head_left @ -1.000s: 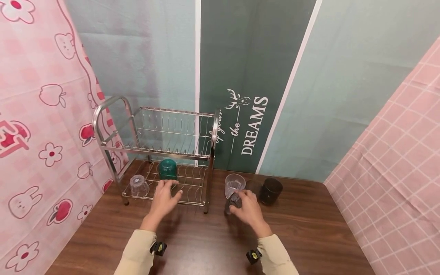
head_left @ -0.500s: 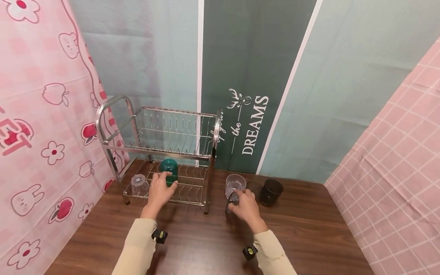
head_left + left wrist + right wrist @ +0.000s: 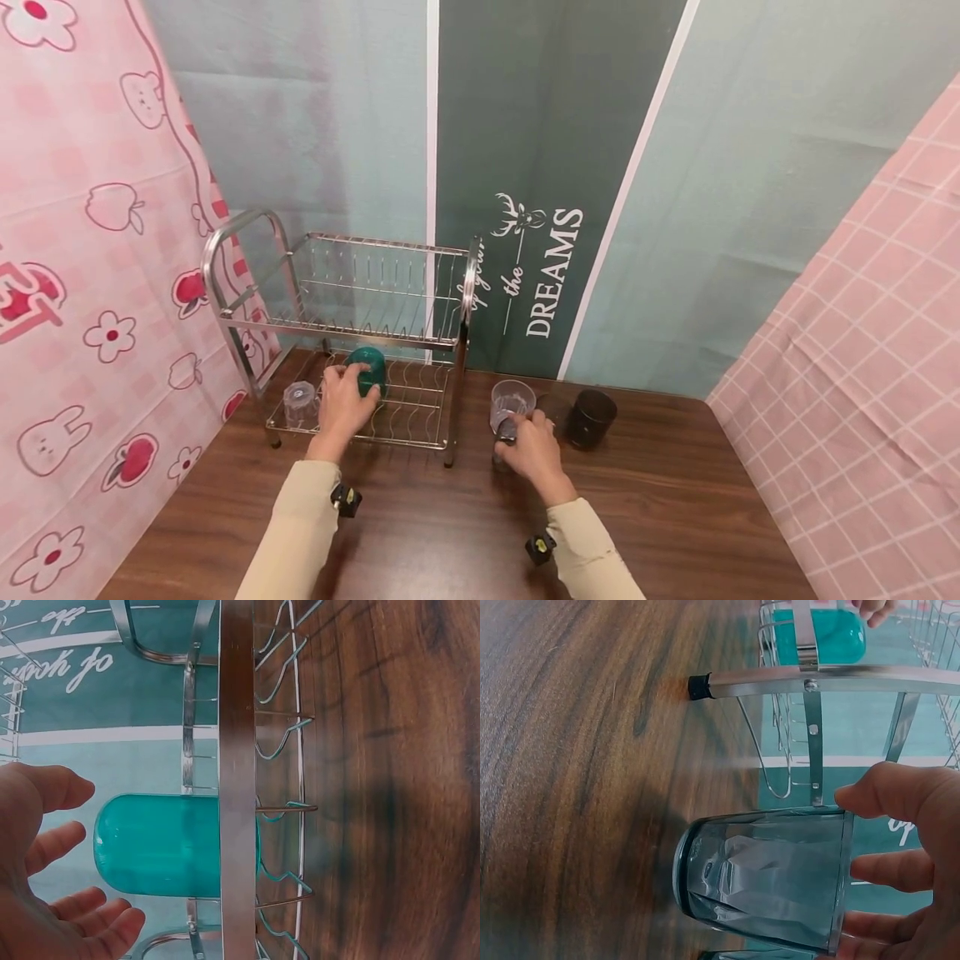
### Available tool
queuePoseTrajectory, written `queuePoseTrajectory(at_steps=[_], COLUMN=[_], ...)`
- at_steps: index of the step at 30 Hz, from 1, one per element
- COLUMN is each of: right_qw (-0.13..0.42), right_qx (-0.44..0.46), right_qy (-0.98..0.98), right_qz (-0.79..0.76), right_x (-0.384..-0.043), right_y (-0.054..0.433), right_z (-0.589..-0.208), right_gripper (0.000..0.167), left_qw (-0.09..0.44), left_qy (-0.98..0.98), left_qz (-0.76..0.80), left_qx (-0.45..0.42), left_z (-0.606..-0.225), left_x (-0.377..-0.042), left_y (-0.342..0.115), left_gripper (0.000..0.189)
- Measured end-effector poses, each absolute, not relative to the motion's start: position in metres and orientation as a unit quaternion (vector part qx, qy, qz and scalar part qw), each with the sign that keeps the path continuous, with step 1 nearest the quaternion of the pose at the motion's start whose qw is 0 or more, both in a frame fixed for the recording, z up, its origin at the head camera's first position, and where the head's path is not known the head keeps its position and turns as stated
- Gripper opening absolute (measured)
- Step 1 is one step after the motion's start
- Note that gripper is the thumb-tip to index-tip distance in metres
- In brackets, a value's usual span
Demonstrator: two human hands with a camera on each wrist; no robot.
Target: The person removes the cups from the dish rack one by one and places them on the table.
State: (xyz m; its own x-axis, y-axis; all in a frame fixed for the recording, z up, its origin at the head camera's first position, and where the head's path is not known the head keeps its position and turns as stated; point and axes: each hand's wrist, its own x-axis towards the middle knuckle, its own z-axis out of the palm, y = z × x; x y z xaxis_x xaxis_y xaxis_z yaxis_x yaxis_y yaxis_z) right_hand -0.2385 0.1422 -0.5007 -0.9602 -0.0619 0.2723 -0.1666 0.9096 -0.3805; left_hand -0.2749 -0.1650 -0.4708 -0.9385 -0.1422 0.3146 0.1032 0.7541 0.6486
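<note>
My right hand point(image 3: 534, 448) gripped the grey glass point(image 3: 772, 877) by its rim, right of the rack point(image 3: 341, 332); my left point(image 3: 347, 407), fingers wide, neared the teal cup point(image 3: 161, 844) on its lower shelf. The far cloth point(image 3: 555, 125) read "of your", "the", "DREAMS".

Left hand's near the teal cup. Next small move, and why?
Probably ease the left hand in and close it on the teal cup: the wrist view shows its fingers spread near the closed end, not gripping, with the cup standing inverted on the rack.

Teal cup point(image 3: 159, 845), grey glass point(image 3: 769, 877), brown table point(image 3: 450, 542)
</note>
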Motion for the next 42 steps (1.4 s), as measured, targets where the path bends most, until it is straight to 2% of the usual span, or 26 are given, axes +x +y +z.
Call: queuePoseTrajectory(at_steps=[6, 15, 27, 42], right_qw=[0.123, 0.124, 0.135, 0.117], right_qx=[0.055, 0.045, 0.057, 0.058], right_qy=[-0.969, -0.973, -0.976, -0.978], right_qz=[0.209, 0.188, 0.164, 0.162], right_x=[-0.238, -0.241, -0.240, -0.241], right_y=[0.140, 0.140, 0.140, 0.139], right_z=[-0.501, -0.503, -0.504, -0.501], right_gripper=[0.055, 0.053, 0.046, 0.046], left_qw=[0.173, 0.137, 0.134, 0.110], left_qy=[-0.924, -0.933, -0.939, -0.940], left_qz=[-0.341, -0.330, -0.314, -0.321], left_qx=[0.019, 0.041, 0.035, 0.042], left_z=[-0.469, -0.465, -0.463, -0.467], left_x=[-0.282, -0.296, -0.311, -0.321], left_y=[-0.166, -0.164, -0.159, -0.162], left_gripper=[0.045, 0.050, 0.054, 0.059])
